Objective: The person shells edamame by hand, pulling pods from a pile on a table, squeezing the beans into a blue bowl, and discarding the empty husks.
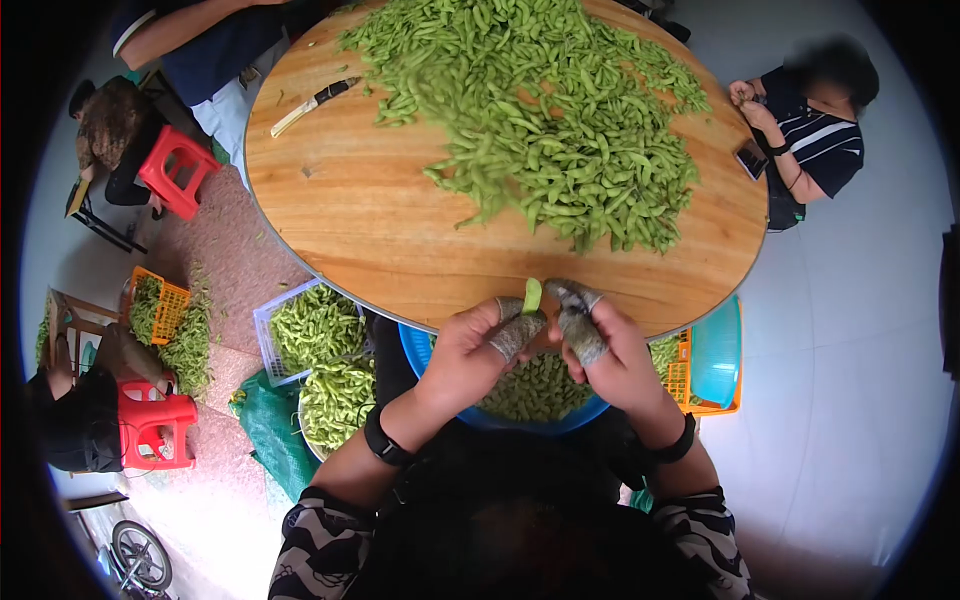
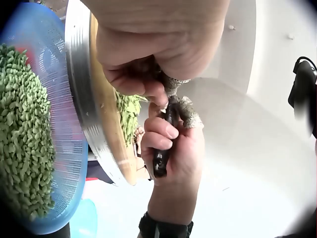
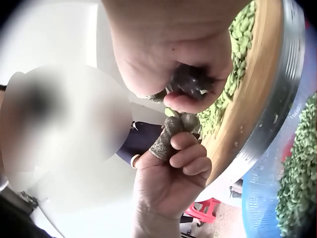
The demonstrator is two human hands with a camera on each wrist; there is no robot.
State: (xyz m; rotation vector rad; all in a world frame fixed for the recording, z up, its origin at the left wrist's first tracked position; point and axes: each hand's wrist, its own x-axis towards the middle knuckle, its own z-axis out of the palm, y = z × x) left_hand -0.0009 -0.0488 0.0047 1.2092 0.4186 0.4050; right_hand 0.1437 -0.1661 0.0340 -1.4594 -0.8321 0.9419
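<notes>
Wrapped thumb and finger of my left hand (image 1: 465,355) pinch a green pod (image 1: 533,296), which stands up between them at the table's near edge. Beside it, my right hand (image 1: 612,362) has its fingers curled round a dark handle; the left wrist view shows the black handle (image 2: 161,161) along the palm of the right hand (image 2: 173,151). In the right wrist view, the dark handle (image 3: 190,82) fills the right hand's curled fingers, close to the pod (image 3: 170,112) and the left hand (image 3: 168,173). Any blade is hidden.
The round wooden table (image 1: 340,215) bears a large pile of pods (image 1: 600,150) and a knife (image 1: 315,107). Below my hands, a blue basket (image 1: 415,350) holds shelled beans. Crates of pods stand left; a teal basin (image 1: 716,350) stands right. People sit around.
</notes>
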